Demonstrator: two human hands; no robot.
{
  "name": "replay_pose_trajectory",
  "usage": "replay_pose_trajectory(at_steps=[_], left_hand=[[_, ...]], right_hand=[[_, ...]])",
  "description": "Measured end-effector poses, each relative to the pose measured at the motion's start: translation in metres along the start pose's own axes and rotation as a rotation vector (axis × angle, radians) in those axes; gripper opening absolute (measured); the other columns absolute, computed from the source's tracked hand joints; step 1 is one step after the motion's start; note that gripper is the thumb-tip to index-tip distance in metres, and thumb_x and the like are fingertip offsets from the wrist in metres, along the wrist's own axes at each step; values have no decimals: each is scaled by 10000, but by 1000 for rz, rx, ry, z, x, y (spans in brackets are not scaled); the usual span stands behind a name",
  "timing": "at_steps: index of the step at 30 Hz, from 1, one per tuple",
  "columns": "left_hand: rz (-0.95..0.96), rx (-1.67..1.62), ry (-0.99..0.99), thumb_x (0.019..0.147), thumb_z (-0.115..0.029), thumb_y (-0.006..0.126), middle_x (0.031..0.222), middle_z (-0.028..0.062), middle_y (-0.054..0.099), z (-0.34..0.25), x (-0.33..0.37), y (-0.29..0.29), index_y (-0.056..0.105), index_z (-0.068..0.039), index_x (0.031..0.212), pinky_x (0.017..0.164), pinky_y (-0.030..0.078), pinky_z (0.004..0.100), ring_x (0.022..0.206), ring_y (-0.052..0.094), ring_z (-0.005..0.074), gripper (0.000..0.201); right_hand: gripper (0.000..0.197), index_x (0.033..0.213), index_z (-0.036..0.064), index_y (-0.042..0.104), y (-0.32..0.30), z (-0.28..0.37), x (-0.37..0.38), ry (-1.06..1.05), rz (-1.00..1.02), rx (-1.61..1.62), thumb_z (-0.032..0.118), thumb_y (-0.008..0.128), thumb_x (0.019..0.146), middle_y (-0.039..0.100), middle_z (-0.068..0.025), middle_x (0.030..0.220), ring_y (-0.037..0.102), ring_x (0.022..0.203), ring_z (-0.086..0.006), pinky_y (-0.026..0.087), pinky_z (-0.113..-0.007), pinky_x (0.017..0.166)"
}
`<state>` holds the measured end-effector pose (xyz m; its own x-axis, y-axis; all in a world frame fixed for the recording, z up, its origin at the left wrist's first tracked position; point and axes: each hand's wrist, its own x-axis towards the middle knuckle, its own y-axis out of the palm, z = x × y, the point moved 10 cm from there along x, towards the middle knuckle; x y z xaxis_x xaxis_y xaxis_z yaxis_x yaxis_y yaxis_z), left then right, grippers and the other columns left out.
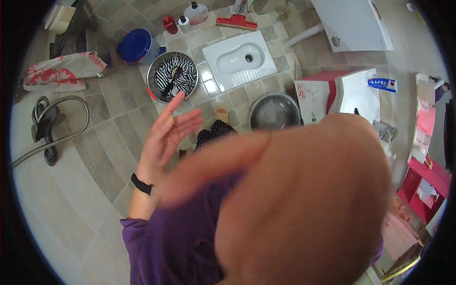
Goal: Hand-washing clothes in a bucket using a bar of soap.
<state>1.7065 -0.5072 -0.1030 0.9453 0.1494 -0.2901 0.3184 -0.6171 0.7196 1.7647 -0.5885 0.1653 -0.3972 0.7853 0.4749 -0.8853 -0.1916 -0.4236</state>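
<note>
Black-and-white striped cloth (188,69) lies bunched in a round metal basin (150,71) on the tiled floor (107,166), beyond the left hand (164,138). That hand is unclenched and bare, thumb and fingers spread, a black wristband (141,184) below it. One fingertip overlaps the basin's near rim in the view; contact cannot be told. The right hand (308,199), blurred close to the camera, hides its own grip, so whether it holds anything is unclear.

Farther out, a blue-lidded bucket (136,45) stands just beside the basin, a squat toilet (240,59) on the other side. A careless sideways pull could drag cloth over the rim onto the floor or toward the toilet; with the right hand blocking sight, a bump might tip the basin.

Being crumpled, the cloth shows no clear long axis; its stripes turn several ways, though a dark band slants from upper right to lower left.
</note>
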Motion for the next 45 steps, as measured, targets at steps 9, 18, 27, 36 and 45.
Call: replay_pose_trajectory(at_steps=[9,18,27,36,45], left_hand=[[15,88,128,884,-346,512,1327,221,432,-42,41,25,167,-82,1440,1023,358,411,1188,478,330,705],[-104,62,82,891,-297,506,1309,217,448,-24,36,-7,256,-69,1409,1011,371,399,1164,496,319,619],[-368,732,-281,899,-277,549,1208,54,558,74,-20,-134,475,-87,1272,933,395,313,1099,518,180,426],[-277,1072,-790,807,-322,646,1204,141,561,225,-90,-199,481,-47,1259,930,423,349,1102,546,263,554],[-341,1237,-855,742,-268,686,1067,179,611,266,-104,-215,543,-13,1156,851,463,392,997,583,322,507]], right_hand=[[72,757,69,574,-66,-165,-146,588,-401,236,126,585,800,564,-59,954,491,1102,-225,296,-409,1028],[408,1163,310,611,-88,-371,-401,1334,-599,-615,503,584,804,316,-149,1437,287,1326,-315,235,-404,1073],[421,1181,192,605,-82,-401,-468,1393,-727,-362,442,561,845,417,-181,1360,362,1282,-310,283,-378,1051],[445,1192,47,575,-49,-417,-410,1456,-610,-15,383,521,905,568,-79,1217,477,1158,-180,314,-294,1002],[385,1159,41,594,-26,-431,-306,1259,-536,58,327,535,908,607,-55,1137,518,1073,-142,361,-254,945]])
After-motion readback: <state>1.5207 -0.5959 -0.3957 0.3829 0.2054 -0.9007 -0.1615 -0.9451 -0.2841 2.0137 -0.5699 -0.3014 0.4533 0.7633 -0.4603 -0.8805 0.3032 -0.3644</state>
